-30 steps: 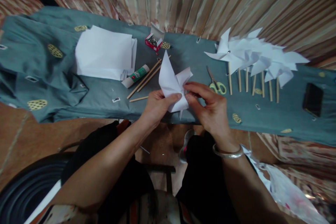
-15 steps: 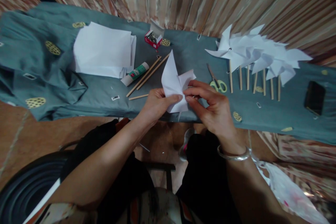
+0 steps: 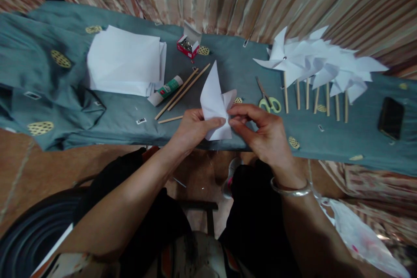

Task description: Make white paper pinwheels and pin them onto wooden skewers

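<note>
My left hand [image 3: 193, 127] grips a white paper pinwheel [image 3: 212, 93] at the table's front edge, its thumb pressed near the centre where the folds meet. One pointed blade sticks up and away from me. At the right side of that centre, the thumb and fingers of my right hand [image 3: 260, 128] are pinched together. Whatever lies between them is too small to make out. Just beyond the pinwheel are thin wooden sticks [image 3: 189, 87], a glue stick [image 3: 166, 90] and an open red box of metal thumbtacks [image 3: 188, 47].
A stack of white paper [image 3: 125, 61] lies to the left. Scissors with green handles [image 3: 269, 103] rest right of my hands. Several finished pinwheels on sticks [image 3: 325, 63] overlap at the right, with a dark phone [image 3: 391, 118] beyond. A patterned green cloth [image 3: 228, 67] covers the table.
My right fingertips stay at the pinwheel's centre with only a slight shift. The small blade on the right has dipped a little, and the view has moved slightly.
</note>
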